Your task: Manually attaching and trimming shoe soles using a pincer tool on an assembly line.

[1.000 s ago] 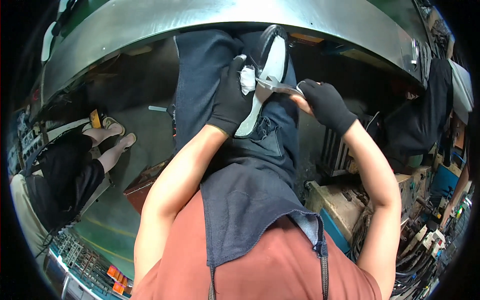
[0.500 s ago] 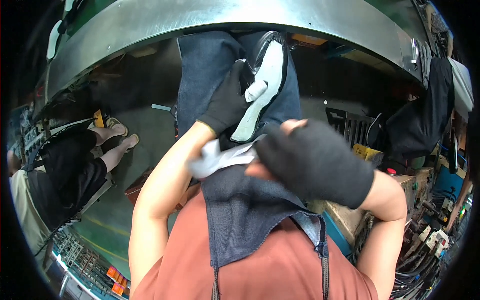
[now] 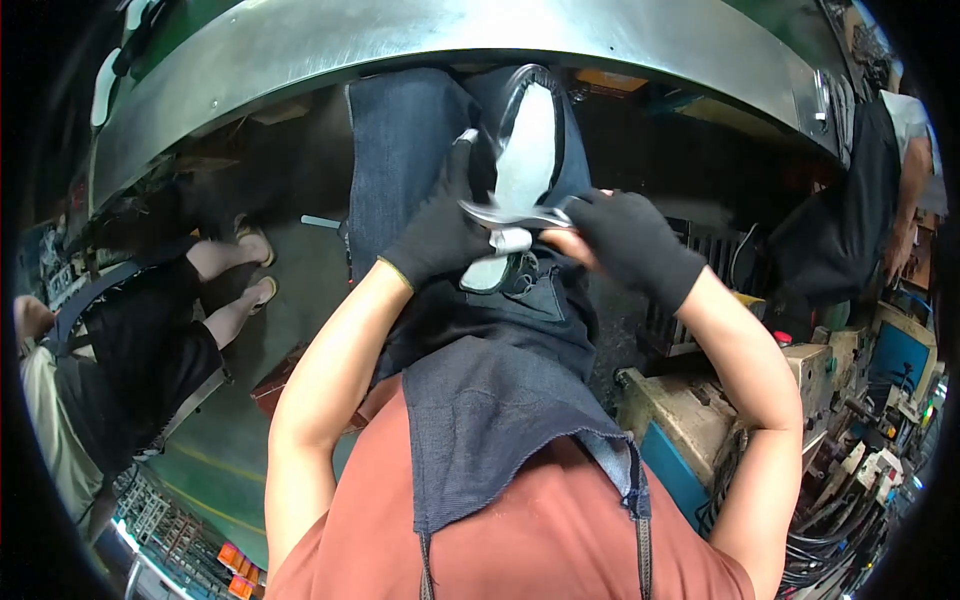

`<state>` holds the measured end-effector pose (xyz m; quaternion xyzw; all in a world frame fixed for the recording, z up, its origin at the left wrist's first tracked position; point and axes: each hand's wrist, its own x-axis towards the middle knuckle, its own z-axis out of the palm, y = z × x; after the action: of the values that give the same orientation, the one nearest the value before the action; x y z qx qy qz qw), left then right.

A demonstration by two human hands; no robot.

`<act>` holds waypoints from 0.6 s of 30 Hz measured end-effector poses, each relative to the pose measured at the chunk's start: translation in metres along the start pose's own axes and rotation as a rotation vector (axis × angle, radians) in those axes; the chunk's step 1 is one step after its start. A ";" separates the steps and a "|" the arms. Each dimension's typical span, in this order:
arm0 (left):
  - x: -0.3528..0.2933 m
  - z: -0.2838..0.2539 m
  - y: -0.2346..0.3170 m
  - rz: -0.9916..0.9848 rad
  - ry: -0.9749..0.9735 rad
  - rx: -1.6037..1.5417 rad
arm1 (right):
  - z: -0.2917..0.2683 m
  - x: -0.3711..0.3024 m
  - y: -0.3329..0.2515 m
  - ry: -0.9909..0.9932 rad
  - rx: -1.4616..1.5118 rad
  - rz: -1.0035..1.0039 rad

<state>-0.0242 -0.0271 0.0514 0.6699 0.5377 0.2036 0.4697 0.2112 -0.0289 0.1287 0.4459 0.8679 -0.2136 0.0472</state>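
Observation:
A black shoe (image 3: 527, 150) lies across my lap with its pale underside facing up and its toe pointing away from me. My left hand (image 3: 438, 228), in a black glove with white-wrapped fingertips, grips the shoe from its left side. In my black-gloved right hand (image 3: 632, 242) is a shiny metal tool with a curved end (image 3: 500, 214), held across the underside. Motion blurs the tool, so its exact kind cannot be made out. The tool's tip lies close to my left hand. Dark denim apron cloth (image 3: 490, 400) covers my lap beneath the shoe.
A curved metal bench edge (image 3: 420, 40) runs across in front of me. At the left, another person (image 3: 130, 320) sits close by. Worn machine boxes (image 3: 690, 400) and cables stand at my right, with another person's arm (image 3: 910, 190) beyond them.
My right hand and the metal tool have moved away from my body, from over my lap onto the shoe's underside. The left hand keeps its grip on the shoe.

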 end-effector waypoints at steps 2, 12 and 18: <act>-0.001 0.000 0.001 -0.009 0.002 0.017 | 0.004 -0.017 0.008 0.008 0.113 0.002; 0.026 0.026 0.000 -0.202 0.157 -0.727 | 0.055 -0.059 0.002 -0.006 0.725 0.323; 0.030 0.037 0.017 -0.006 0.364 0.083 | -0.001 -0.061 0.003 -0.050 0.645 0.339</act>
<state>0.0232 -0.0148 0.0411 0.6392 0.6239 0.2976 0.3370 0.2502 -0.0727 0.1451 0.5699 0.6683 -0.4764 -0.0397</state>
